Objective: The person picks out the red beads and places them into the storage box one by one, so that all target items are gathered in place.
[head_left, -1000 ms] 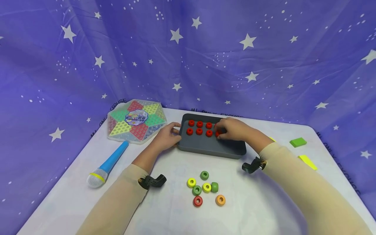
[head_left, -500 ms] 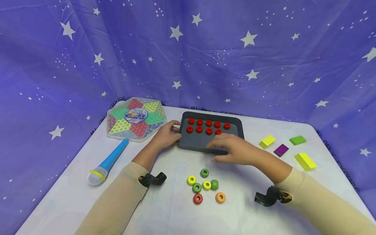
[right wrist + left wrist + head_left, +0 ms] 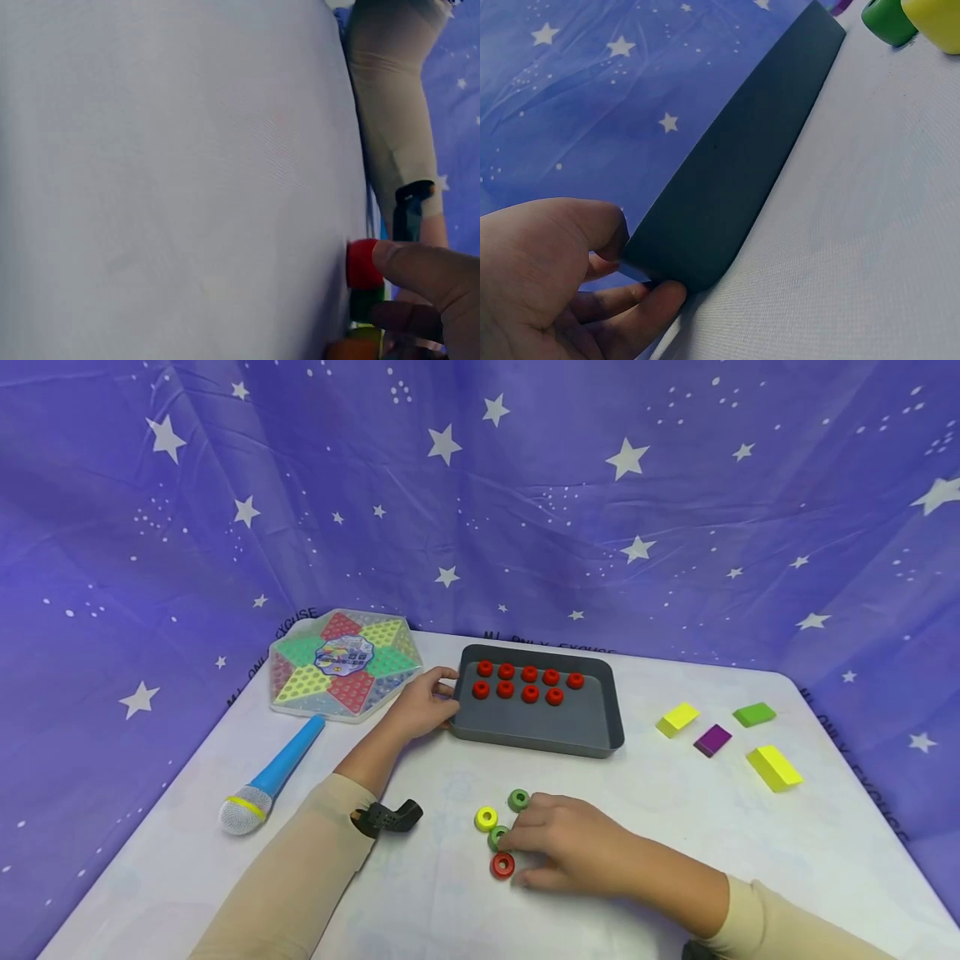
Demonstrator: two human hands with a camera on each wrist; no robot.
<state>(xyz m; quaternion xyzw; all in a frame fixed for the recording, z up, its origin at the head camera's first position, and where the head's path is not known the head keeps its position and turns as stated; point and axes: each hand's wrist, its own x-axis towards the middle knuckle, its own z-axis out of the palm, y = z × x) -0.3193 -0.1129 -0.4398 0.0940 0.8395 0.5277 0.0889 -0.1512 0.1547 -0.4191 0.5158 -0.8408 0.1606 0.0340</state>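
A dark grey tray (image 3: 532, 737) stands at the table's far middle, with several red beads (image 3: 529, 674) in two rows inside. My left hand (image 3: 420, 706) grips its left end; in the left wrist view, curled fingers (image 3: 641, 319) meet the tray corner. My right hand (image 3: 581, 847) hovers low over loose beads, thumb and fingers spread apart. Just beside its fingertips lies a loose red bead (image 3: 502, 866), which the thumb overlaps in the right wrist view. A yellow bead (image 3: 486, 818) and a green bead (image 3: 518, 800) lie close by; the hand covers other beads.
A blue toy microphone (image 3: 273, 777) lies at the left. Behind it is a hexagonal Chinese checkers board (image 3: 345, 667). On the right are yellow blocks (image 3: 776, 768), a purple block (image 3: 713, 741) and a green block (image 3: 754, 714). A purple starry cloth hangs behind the table.
My right hand has left the red beads in the tray and come down toward me to the loose beads, uncovering the tray's right side. The left hand stays at the tray.
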